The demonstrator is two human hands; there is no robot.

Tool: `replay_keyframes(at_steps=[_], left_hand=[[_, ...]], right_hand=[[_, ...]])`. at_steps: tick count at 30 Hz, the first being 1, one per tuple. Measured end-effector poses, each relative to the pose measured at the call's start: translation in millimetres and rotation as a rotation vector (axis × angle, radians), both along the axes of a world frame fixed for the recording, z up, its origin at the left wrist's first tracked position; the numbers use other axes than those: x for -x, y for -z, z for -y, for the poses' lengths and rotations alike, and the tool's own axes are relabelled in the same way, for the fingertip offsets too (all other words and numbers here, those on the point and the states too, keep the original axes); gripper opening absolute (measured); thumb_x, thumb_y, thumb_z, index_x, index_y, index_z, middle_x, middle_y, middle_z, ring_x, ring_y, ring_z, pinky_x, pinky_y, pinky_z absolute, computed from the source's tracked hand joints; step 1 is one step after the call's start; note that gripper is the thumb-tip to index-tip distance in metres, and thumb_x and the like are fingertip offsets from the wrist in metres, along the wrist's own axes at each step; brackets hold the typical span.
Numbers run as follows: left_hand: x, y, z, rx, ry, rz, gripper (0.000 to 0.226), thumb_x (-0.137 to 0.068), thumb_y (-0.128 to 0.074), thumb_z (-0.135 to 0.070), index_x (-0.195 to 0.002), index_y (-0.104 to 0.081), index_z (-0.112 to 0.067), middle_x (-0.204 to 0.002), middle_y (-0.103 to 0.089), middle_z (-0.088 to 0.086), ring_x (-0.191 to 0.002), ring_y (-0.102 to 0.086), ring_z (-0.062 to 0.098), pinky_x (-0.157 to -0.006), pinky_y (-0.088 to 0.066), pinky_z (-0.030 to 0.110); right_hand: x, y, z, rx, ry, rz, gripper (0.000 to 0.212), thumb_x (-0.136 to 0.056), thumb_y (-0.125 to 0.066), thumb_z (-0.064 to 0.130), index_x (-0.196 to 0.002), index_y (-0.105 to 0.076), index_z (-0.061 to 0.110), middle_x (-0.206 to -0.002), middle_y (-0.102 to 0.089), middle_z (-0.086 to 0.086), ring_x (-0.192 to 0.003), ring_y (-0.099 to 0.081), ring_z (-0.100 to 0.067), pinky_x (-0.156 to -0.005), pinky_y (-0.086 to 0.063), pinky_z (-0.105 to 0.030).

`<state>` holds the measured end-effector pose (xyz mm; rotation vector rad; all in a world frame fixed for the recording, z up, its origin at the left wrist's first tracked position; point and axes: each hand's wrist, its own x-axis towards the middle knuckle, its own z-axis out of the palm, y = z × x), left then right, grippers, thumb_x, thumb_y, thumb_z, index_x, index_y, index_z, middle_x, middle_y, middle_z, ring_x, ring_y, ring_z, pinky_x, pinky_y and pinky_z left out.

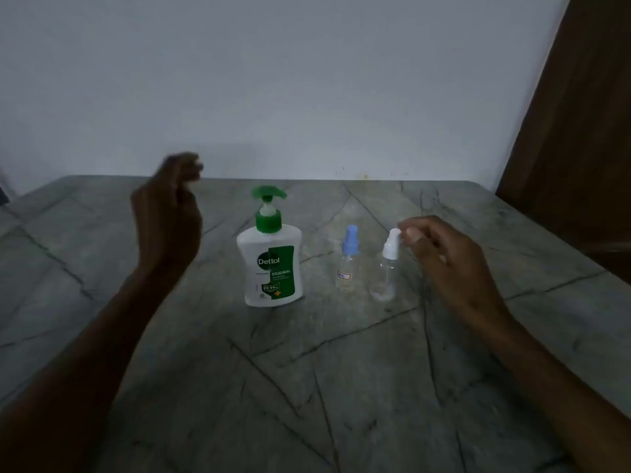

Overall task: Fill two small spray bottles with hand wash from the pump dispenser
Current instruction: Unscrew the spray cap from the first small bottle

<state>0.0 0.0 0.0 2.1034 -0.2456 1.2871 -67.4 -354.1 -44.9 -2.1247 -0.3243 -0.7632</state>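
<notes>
A white Dettol pump dispenser [271,261] with a green pump head stands upright mid-table. To its right stand two small clear spray bottles, one with a blue cap [349,259] and one with a white cap [387,268]. My right hand [440,257] hovers just right of the white-capped bottle, its fingertips at the white cap, holding nothing that I can see. Left of the dispenser, my left hand [167,216] is raised and blurred, with the fingers loosely curled and nothing in them.
Everything stands on a grey stone-patterned table [307,370] that runs back to a pale wall [273,80]. A dark wooden door or panel [580,148] rises at the far right, beyond the table's right edge.
</notes>
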Motion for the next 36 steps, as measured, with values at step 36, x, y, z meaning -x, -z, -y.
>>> replay_keyframes(at_steps=[36], left_hand=[[67, 10, 143, -0.277, 0.652, -0.255, 0.023, -0.1, -0.058, -0.039, -0.095, -0.069, -0.02, -0.087, -0.066, -0.011, -0.08, -0.065, 0.01, -0.074, -0.051, 0.022]], right_hand=[[19, 17, -25, 0.12, -0.232, 0.033, 0.055, -0.085, -0.066, 0.05, -0.132, -0.05, 0.026, -0.113, -0.064, 0.015, -0.102, -0.064, -0.007, -0.085, -0.051, -0.02]])
